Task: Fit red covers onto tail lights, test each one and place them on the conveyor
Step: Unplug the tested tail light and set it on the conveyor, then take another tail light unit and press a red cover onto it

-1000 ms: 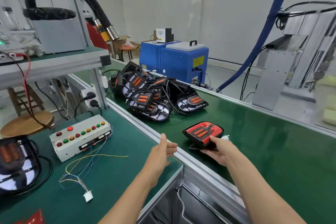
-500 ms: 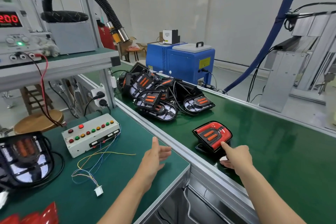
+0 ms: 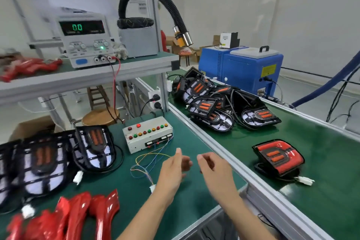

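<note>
1. Red cover fitted: the finished tail light (image 3: 278, 157) lies on the green conveyor (image 3: 321, 142), its glossy red cover forming a U around a black centre with two orange bars. Its black cable and white plug (image 3: 304, 181) trail on the belt beside it.
2. Uncovered tail lights (image 3: 212, 107) are heaped farther along the conveyor, black-framed with pale reflectors and orange bars, cables tangled among them.
3. Two more uncovered tail lights (image 3: 64, 152) lie on the green surface (image 3: 136, 197) at left, blurred.
4. Loose red covers (image 3: 78, 214), shiny and curved, lie at the near left edge of the surface; more red pieces (image 3: 25, 67) sit on the shelf (image 3: 87, 76) above.
5. Left hand (image 3: 173, 169) hovers above the surface, fingers loosely curled, holding nothing.
6. Right hand (image 3: 213, 167) hovers just beside it, fingers relaxed, holding nothing.
7. A white button box (image 3: 148, 135) with coloured wires (image 3: 148, 161) stands ahead of the hands.
8. A power supply (image 3: 85, 43) on the shelf shows green digits "00".
</note>
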{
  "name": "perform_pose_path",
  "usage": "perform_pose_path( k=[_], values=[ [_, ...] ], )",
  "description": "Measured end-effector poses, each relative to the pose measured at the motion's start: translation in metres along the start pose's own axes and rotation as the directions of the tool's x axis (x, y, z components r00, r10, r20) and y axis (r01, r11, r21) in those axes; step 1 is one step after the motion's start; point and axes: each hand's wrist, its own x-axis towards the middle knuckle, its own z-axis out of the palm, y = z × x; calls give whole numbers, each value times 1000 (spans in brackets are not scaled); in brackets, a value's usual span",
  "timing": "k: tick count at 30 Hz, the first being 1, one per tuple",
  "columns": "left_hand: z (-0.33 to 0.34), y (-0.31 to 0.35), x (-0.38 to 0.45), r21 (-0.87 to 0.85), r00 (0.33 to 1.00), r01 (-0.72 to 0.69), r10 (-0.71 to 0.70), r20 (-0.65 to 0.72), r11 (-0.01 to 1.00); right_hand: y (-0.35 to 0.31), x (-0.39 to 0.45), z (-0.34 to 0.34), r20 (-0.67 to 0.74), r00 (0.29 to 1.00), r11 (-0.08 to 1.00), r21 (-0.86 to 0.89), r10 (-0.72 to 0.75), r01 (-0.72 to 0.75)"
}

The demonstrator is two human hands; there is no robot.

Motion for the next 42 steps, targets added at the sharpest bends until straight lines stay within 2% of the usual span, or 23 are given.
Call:
perform_pose_path(
  k=[2, 6, 11, 13, 15, 20, 23, 25, 31, 35, 39, 42],
  values=[
    [-23, 1, -4, 62, 994, -53, 59, -94, 997, -6, 0, 40, 163, 987, 999, -37, -7, 13],
    [-81, -3, -11, 81, 958, -58, 79, -277, 995, -13, -7, 99, 274, 961, 1000, 1, -22, 23],
    [-154, 1, -19, 91, 877, -104, 134, -461, 990, 1, -20, 124, 241, 970, 1000, 3, 24, -25],
    [-178, 6, -23, 76, 845, -103, 128, -520, 992, 10, -23, 123, 235, 972, 1000, -7, 4, -3],
    [-201, 10, -25, 138, 815, -68, 135, -563, 988, 13, -25, 122, 228, 973, 1000, 1, -29, 30],
    [-240, 18, -14, 372, 769, 139, 137, -625, 918, 11, -28, 125, 218, 976, 999, -30, -15, 22],
    [-245, 18, 4, 447, 766, 329, 42, -642, 832, 11, -28, 126, 208, 978, 999, -49, -11, 22],
    [-246, 13, 18, 466, 778, 392, -16, -628, 793, 11, -29, 127, 201, 980, 999, -49, -5, 15],
    [-244, 12, 41, 517, 744, 470, -5, -668, 715, 11, -28, 130, 155, 988, 998, -58, -23, 32],
    [-251, 10, 46, 488, 747, 478, -45, -664, 731, 13, -28, 133, 136, 989, 995, -62, -63, 72],
    [-259, 6, 50, 441, 733, 480, -70, -677, 758, 10, -25, 134, 190, 981, 997, -62, -29, 42],
    [-264, 3, 51, 449, 739, 428, -18, -674, 784, 11, -24, 133, 204, 979, 999, -38, -8, 16]
  ],
)
